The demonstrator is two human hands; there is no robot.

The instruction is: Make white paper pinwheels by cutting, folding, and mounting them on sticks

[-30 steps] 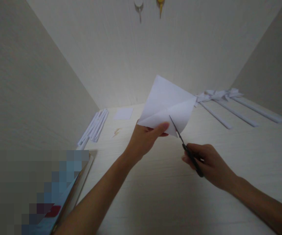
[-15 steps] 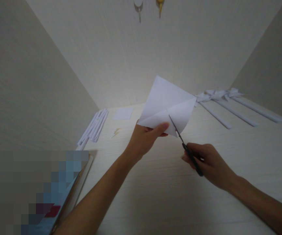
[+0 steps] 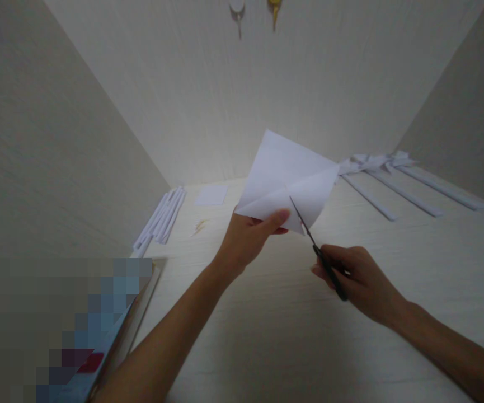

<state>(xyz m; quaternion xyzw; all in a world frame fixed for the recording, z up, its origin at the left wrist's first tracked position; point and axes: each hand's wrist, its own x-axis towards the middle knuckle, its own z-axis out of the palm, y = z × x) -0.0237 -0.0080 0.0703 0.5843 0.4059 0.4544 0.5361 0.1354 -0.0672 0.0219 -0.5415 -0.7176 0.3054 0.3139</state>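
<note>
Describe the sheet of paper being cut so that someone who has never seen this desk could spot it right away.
Start at the pale desk walled in on three sides, and look above its middle. There the left hand pinches a folded white sheet by its lower edge, while the right hand works dark scissors into it. Unlike the small square and rolled paper strips lying on the desk, it is held up in the air.

barely anything moved tbh. the folded paper (image 3: 289,178) tipped a hair to the right, and the scissors (image 3: 318,253) in the right hand (image 3: 357,280) crept slightly further up into its lower edge.
</note>
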